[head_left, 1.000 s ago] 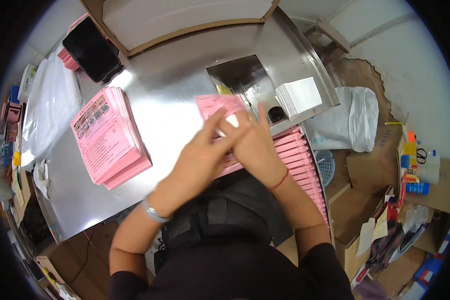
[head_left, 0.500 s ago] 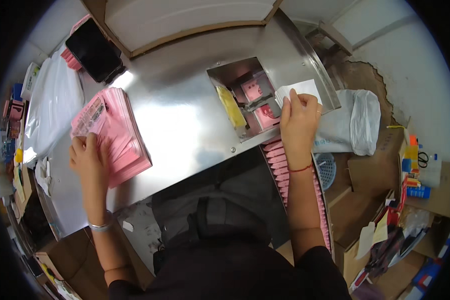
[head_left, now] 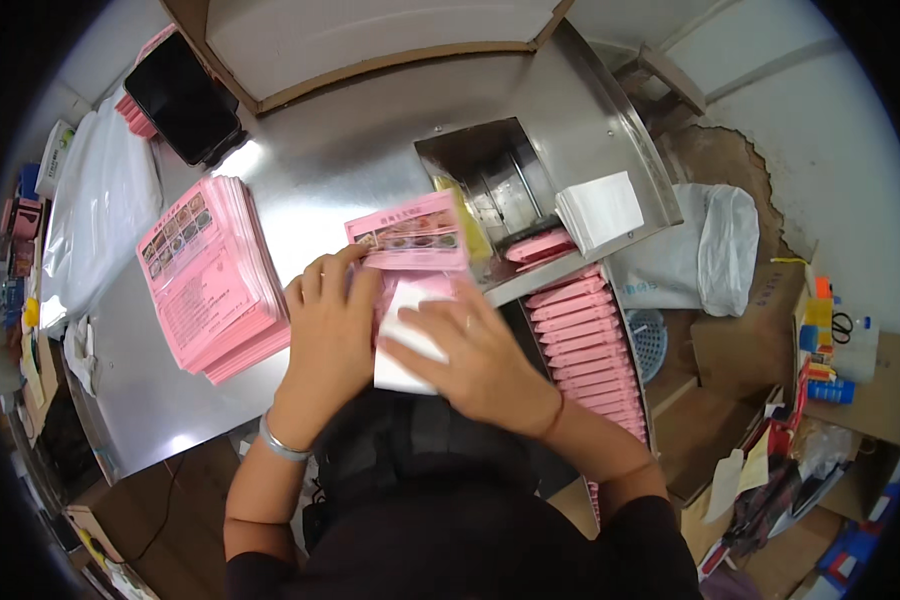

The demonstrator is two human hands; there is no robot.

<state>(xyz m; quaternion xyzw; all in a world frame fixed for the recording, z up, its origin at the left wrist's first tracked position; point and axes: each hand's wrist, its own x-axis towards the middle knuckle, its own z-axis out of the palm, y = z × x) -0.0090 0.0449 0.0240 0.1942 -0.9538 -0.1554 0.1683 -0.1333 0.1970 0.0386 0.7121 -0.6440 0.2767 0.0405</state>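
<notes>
A pink printed sheet (head_left: pixel 410 232) with food pictures lies at the front edge of the metal worktop. My left hand (head_left: pixel 332 320) grips it along its left side, fingers curled at the edge. A folded white paper (head_left: pixel 410 345) rests over the sheet's near part, partly hidden. My right hand (head_left: pixel 485 365), smeared by motion, has its fingers on that paper and seems to hold it. Left of my hands lies a thick stack of pink printed sheets (head_left: pixel 210 280). To the right, a stack of white papers (head_left: pixel 600 212) sits beside the recessed opening (head_left: pixel 490 180).
Pink packets (head_left: pixel 580 340) stand in a row in a long box below the worktop edge. One pink packet (head_left: pixel 540 247) lies at the opening's near end, with a yellow piece (head_left: pixel 475 225) at its left. A black phone (head_left: pixel 183 98) stands far left, near clear plastic bags (head_left: pixel 105 210).
My left hand has moved right from the stack with a pink sheet; my right hand has come left with white paper. The pink pieces inside the opening have shifted to its near end.
</notes>
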